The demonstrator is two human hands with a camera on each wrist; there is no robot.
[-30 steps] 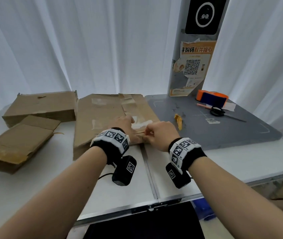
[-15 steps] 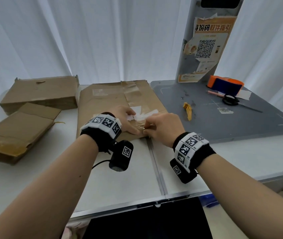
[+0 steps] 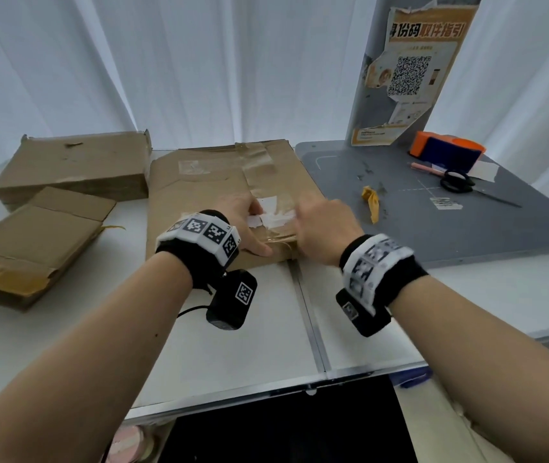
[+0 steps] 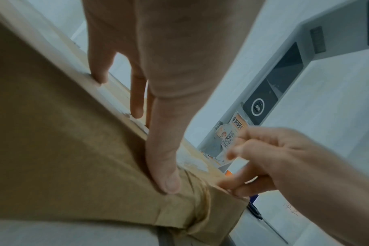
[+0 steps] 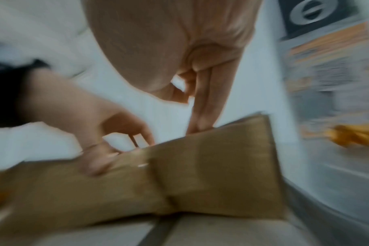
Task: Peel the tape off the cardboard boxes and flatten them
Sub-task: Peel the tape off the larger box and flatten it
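- Flattened box (image 3: 219,195) lies mid-frame on the table (image 3: 239,345).
- Left hand (image 3: 249,225) presses it, fingers straight.
- Right hand (image 3: 326,228), blurred, perhaps pinches clear tape (image 3: 281,235); I cannot tell.

A torn orange-and-white paper poster (image 3: 410,71) on the grey upright panel (image 3: 366,105) at far right bears large Chinese characters — roughly "身份码取件指引", the first cut off — above a black QR code (image 3: 407,76). Its smaller print is unreadable. The black-and-white wristbands (image 3: 204,233) carry square coded markers — no legible words.
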